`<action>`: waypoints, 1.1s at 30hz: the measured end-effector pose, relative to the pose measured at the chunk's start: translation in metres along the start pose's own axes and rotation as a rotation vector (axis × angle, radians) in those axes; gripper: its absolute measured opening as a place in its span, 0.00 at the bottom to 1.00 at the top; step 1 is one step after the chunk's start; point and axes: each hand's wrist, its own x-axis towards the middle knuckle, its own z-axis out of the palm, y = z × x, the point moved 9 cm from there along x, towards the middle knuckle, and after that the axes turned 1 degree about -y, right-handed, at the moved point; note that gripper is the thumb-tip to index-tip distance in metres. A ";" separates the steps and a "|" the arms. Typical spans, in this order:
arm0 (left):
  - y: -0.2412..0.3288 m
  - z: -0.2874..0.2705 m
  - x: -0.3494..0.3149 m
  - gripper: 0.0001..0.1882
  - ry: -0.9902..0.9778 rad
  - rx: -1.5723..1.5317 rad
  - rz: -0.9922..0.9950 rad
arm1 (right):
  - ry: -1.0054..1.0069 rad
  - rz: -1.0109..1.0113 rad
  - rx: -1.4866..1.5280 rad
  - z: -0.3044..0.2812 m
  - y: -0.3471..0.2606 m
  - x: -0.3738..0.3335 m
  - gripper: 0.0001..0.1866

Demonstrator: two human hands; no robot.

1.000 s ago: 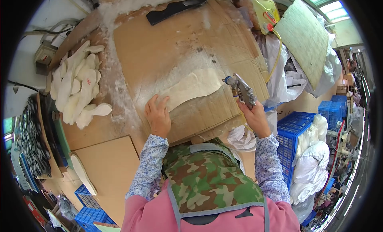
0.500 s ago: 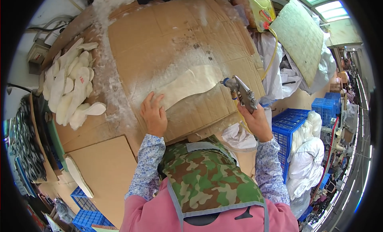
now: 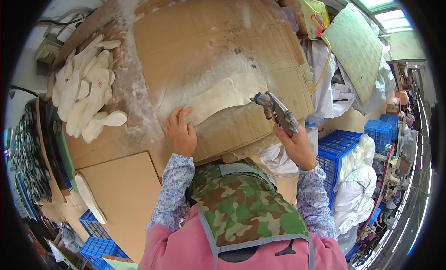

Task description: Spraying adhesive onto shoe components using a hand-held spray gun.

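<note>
A long, cream insole-shaped piece lies flat on a sheet of brown cardboard. My left hand rests at its left end, fingers spread and fingertips touching the edge. In my right hand is a metal spray gun, its fingers wrapped round the handle. The gun's blue-ringed nozzle points left, just over the near right part of the cream piece. A yellow hose is partly visible near the gun. My palm hides the trigger fingers.
Several similar cream pieces are heaped at the left. A yellow container with a hose stands far right, beside a pale board. Blue crates and white bags flank my right arm. Another cardboard sheet lies near left, with one pale piece.
The spray gun has shifted slightly left and down, from the cream piece's right end to along its near edge. My left hand stays at the left end. The whole view has shifted a little.
</note>
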 end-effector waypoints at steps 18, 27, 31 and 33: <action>-0.039 0.005 0.007 0.19 0.015 -0.372 -0.213 | -0.218 0.002 0.020 0.060 -0.031 0.004 0.10; -0.053 0.008 0.009 0.16 0.001 -0.402 -0.304 | -0.359 -0.034 -0.083 0.100 -0.054 0.005 0.13; -0.059 0.009 0.009 0.17 0.012 -0.381 -0.295 | -0.381 -0.086 -0.077 0.115 -0.062 0.004 0.14; -0.059 0.009 0.009 0.17 0.006 -0.381 -0.306 | -0.410 -0.085 -0.087 0.121 -0.060 0.003 0.15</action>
